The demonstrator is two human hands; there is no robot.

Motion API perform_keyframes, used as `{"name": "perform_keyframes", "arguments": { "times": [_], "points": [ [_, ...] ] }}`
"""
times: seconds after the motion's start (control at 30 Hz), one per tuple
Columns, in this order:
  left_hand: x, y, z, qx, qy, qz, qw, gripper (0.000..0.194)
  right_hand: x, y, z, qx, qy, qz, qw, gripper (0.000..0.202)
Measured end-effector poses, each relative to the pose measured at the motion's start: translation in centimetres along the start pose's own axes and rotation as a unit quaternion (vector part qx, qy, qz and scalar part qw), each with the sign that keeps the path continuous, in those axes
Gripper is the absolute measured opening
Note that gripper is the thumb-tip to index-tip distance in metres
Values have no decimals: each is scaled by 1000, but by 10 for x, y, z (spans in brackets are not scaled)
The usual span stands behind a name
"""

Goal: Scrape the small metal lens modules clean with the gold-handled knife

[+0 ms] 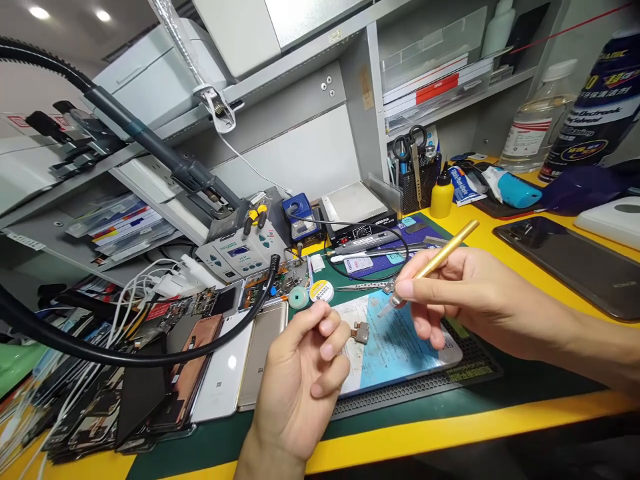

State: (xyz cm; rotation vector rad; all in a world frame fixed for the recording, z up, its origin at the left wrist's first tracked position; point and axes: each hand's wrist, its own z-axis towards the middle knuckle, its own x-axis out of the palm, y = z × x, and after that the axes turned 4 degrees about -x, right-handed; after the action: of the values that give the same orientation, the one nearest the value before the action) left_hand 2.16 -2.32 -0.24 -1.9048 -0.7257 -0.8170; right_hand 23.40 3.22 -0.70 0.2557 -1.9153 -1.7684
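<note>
My right hand grips a craft knife with a gold handle. Its blade points down and left above a blue and white pad. A small metal part with a copper-coloured flex cable lies on the pad, between my hands. My left hand is raised palm up at the pad's left edge, fingers loosely curled and apart, with nothing visible in them. Perforated metal tweezers reach behind the right fingers; I cannot tell whether they touch. Beside them sit a round yellow-and-white tin and a pale green roll.
Phones and stacked phone parts cover the left. A black hose arches across them from a soldering station. A hot plate stands behind. At right are a yellow bottle, a dark phone and a spray can.
</note>
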Motion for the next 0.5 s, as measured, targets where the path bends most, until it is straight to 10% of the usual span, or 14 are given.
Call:
{"name": "perform_keyframes", "arguments": {
  "times": [0.27, 0.5],
  "points": [
    [-12, -5, -5, 41, 45, -49, 997, 12, 3, 3, 3, 19, -20, 13, 1000, 18],
    [-15, -13, -13, 105, -14, 160, 981, 26, 0, -1, 1, 16, -22, -11, 1000, 20]
  ]
}}
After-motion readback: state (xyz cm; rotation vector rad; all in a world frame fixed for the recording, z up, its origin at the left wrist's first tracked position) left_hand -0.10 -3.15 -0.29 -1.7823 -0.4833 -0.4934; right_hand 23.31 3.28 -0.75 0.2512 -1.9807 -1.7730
